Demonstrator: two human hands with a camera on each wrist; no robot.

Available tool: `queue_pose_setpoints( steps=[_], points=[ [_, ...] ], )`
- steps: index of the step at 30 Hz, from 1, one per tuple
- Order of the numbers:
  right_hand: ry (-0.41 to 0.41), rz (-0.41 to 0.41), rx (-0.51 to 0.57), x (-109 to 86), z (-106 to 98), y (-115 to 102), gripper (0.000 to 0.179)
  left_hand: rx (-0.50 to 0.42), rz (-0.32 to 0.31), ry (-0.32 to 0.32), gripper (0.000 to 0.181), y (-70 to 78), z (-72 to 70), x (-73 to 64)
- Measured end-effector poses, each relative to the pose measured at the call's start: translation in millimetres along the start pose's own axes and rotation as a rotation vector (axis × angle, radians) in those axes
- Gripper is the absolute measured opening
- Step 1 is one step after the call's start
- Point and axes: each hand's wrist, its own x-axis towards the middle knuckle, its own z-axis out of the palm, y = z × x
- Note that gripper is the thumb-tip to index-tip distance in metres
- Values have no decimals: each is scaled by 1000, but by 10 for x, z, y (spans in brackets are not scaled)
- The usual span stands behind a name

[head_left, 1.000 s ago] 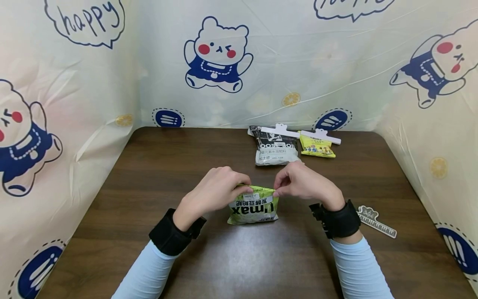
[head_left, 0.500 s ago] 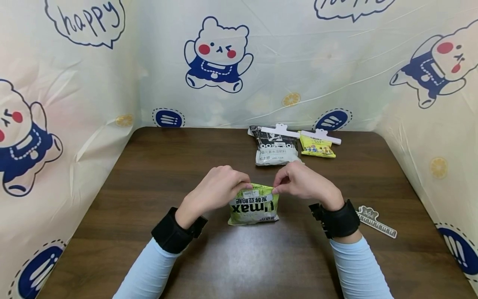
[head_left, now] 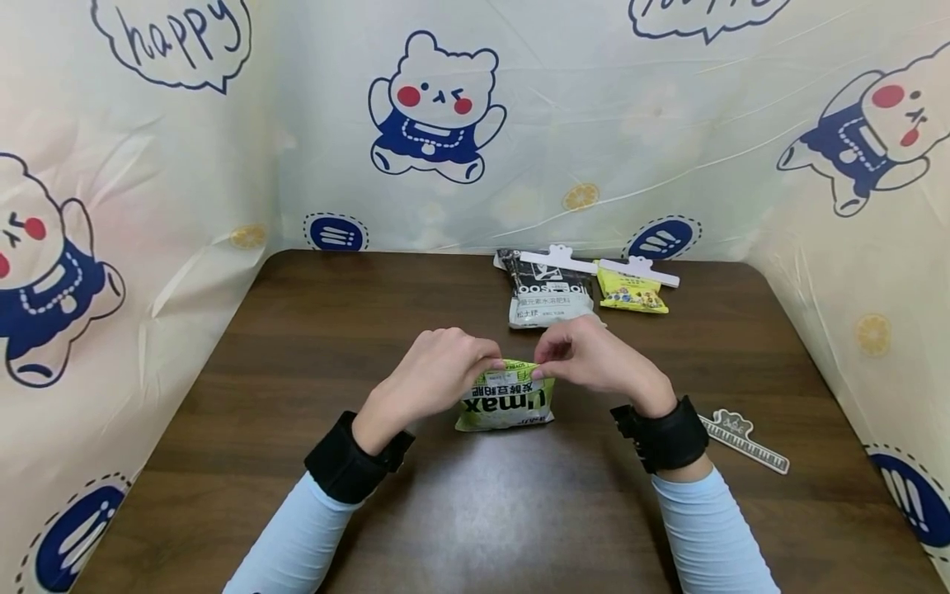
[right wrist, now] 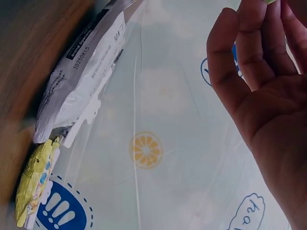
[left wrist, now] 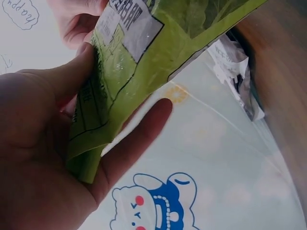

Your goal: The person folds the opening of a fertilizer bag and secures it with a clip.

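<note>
In the head view a green fertilizer bag (head_left: pixel 510 404) printed "Umax" stands upside down in mid-table, its lettering inverted. My left hand (head_left: pixel 443 371) pinches the bag's top edge at its left end. At the right end, my right hand (head_left: pixel 594 355) pinches the same edge between thumb and forefinger. The left wrist view has the bag's green film (left wrist: pixel 129 81) running between my left thumb and fingers, with its edge folded over. Only a sliver of green shows by my right fingertips in the right wrist view.
A white bag clip (head_left: pixel 748 441) lies right of my right wrist. Behind the hands are a black and silver bag (head_left: pixel 551 301) and a small yellow bag (head_left: pixel 631 293), each with a white clip along its top. A printed curtain (head_left: pixel 564 124) surrounds the brown table (head_left: pixel 297 330).
The green bag has shifted slightly up and away in the head view, and its top looks shorter. My right hand has moved a little left, closer to my left hand.
</note>
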Motion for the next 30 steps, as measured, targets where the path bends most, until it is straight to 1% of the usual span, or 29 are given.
queue_pose_setpoints(
  steps=[5,8,11,14,17,19,22,26,30],
  points=[
    [8,-51,-16,9,10,15,13,-4,-17,-8,10,-23,-36,-11],
    [13,-57,-8,14,14,22,14,-54,-47,-10,7,-59,-65,-7],
    [14,-48,4,11,13,16,14,-112,-59,4,8,-91,-89,3],
    [1,-22,12,-2,9,-10,14,-152,-45,22,6,-113,-91,13],
    [-12,-5,18,-13,16,-47,12,-168,-16,28,4,-135,-73,18],
    [-13,-1,26,-9,32,-65,10,-167,3,31,4,-148,-59,19],
    [8,-15,32,11,65,-81,8,-153,20,35,4,-160,-44,17],
    [25,-24,40,32,95,-67,9,-122,16,32,5,-152,-40,11],
    [39,-46,38,39,112,-56,11,-87,2,13,7,-130,-38,18]
  ],
)
